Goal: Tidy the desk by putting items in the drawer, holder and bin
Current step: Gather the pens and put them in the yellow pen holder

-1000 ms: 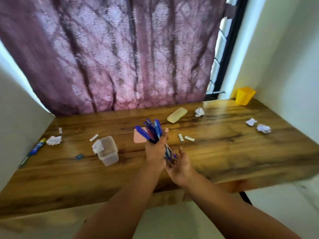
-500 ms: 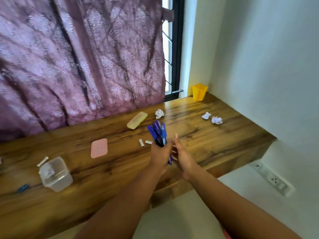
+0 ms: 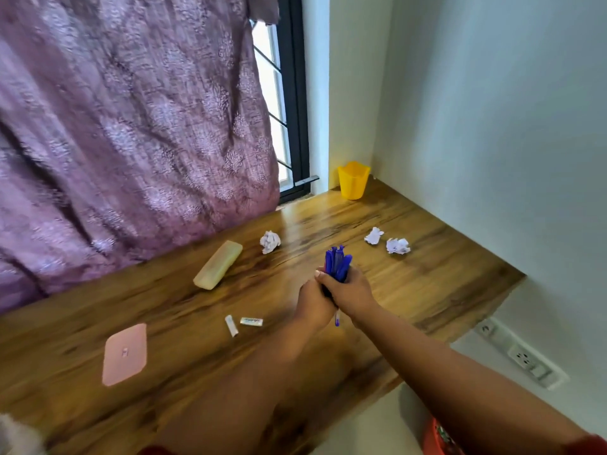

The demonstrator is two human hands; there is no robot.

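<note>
Both hands, the left hand (image 3: 313, 303) and the right hand (image 3: 349, 292), are gripping a bundle of blue pens (image 3: 338, 266) with curled fingers above the table (image 3: 443, 267). The yellow holder (image 3: 353, 180) is standing well apart in the far corner, apparently awaiting them. Three crumpled paper balls (image 3: 270, 242), a pale case (image 3: 218, 265), a pink pad (image 3: 124, 354) and two small erasers (image 3: 251, 321) are lying unsorted.

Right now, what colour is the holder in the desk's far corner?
Yellow: the holder shows best in the head view.
</note>
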